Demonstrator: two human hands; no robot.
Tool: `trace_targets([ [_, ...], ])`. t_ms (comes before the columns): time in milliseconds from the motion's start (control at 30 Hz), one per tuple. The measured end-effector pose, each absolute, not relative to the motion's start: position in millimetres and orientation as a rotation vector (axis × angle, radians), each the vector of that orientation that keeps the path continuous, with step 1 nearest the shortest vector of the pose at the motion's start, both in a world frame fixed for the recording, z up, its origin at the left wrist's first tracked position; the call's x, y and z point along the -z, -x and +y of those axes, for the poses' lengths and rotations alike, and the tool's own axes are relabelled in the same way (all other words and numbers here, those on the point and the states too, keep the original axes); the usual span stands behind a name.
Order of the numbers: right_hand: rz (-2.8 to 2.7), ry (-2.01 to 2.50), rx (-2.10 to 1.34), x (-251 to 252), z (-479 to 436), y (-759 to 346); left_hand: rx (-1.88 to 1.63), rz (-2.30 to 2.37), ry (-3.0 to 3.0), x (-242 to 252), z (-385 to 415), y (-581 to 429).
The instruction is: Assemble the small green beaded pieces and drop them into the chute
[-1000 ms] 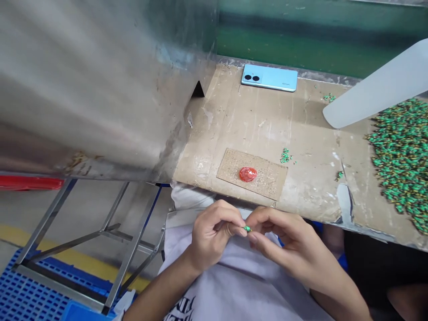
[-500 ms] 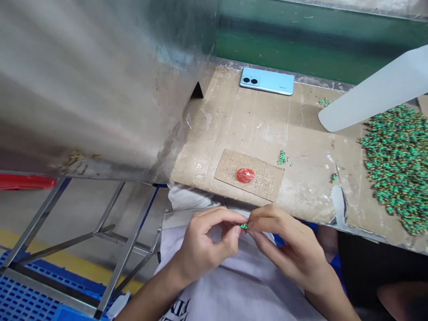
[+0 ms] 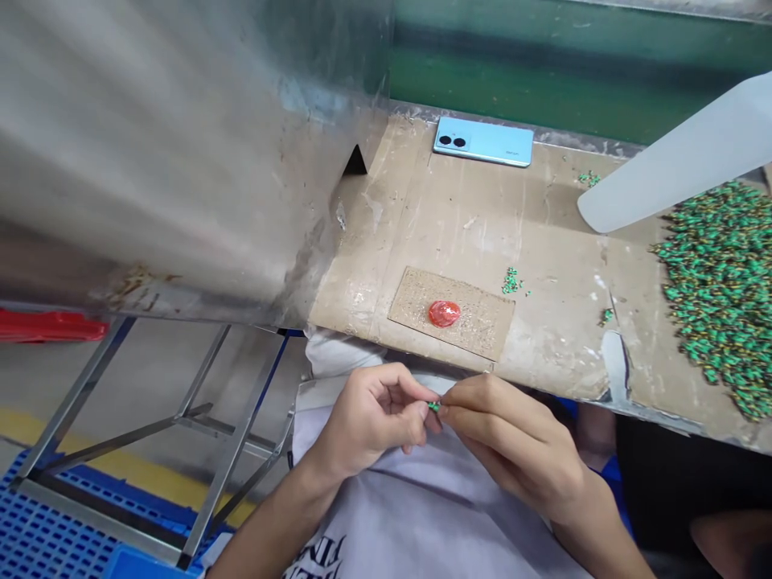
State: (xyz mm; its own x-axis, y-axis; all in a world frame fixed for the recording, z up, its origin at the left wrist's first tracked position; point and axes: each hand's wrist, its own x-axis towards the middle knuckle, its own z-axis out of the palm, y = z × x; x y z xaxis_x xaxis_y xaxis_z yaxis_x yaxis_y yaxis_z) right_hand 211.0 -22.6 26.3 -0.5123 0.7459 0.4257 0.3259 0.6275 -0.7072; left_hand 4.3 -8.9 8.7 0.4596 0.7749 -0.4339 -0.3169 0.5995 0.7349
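Observation:
My left hand [image 3: 371, 418] and my right hand [image 3: 512, 442] meet just below the front edge of the workbench [image 3: 543, 338], over my lap. Both pinch one tiny green part [image 3: 433, 406] between thumb and fingertips, so each hand is closed on it. On the bench above them lies a small cardboard pad [image 3: 452, 312] with a red blob [image 3: 445, 313] on it. A big heap of the same green parts [image 3: 717, 281] covers the bench at the right.
A light blue phone [image 3: 483, 141] lies at the back of the bench. A white plastic scoop [image 3: 675, 169] reaches in from the right. A few loose green parts [image 3: 512, 281] sit near the pad. A metal panel [image 3: 181, 145] stands at the left, a blue crate [image 3: 42, 531] below.
My hands have shifted slightly left and stayed pinched together on the green part; my fingers have turned around it a little. The view wobbled slightly.

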Motion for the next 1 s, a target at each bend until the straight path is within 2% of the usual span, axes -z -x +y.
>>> trace_targets([
  [333,-2.037,0.907,-0.673,-25,-20,-215,-0.669,0.735,-0.568,-4,-6,-5],
  [633,-2.062,0.796,-0.678,-20,-19,-214,-0.643,0.772,-0.551,0,-10,-5],
  [1000,-1.979,0.718,-0.690,-23,-21,-221,-0.562,0.568,-0.444,-11,-15,0],
])
